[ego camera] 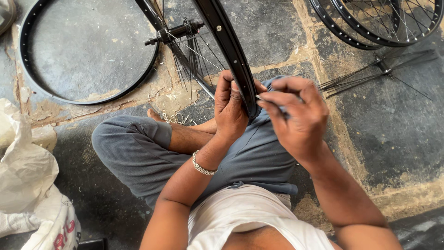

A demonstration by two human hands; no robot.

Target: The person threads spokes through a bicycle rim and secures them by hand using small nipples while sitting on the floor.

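I sit cross-legged on the stone floor (397, 129) with a black wheel rim (231, 51) standing on edge in front of my lap, its near edge coming down between my two hands and its curve running up and away from me toward the top of the view. My left hand (230, 109) is wrapped around that near edge, fingers curled over the outer side and thumb along the inner face, so it is closed on the rim and steadies it. My right hand (296, 115) sits just beside the rim on its right side, fingertips pinched shut on a thin metal spoke (270, 103) whose tip points leftward at the rim wall, almost touching it. The left hand is on the rim itself; the right is only a little apart from it. The rim is glossy black, narrow, with small holes along its wall. Farther up, the hub (178, 31) sits inside the rim with a fan of thin spokes hanging from it toward my knees. A second bare black rim (27, 76) lies flat on the floor to the left, two more wheels (374, 28) lie at the top right, and a loose bundle of spokes (370, 71) lies below them. White sacks (27, 176) lie by my left knee.
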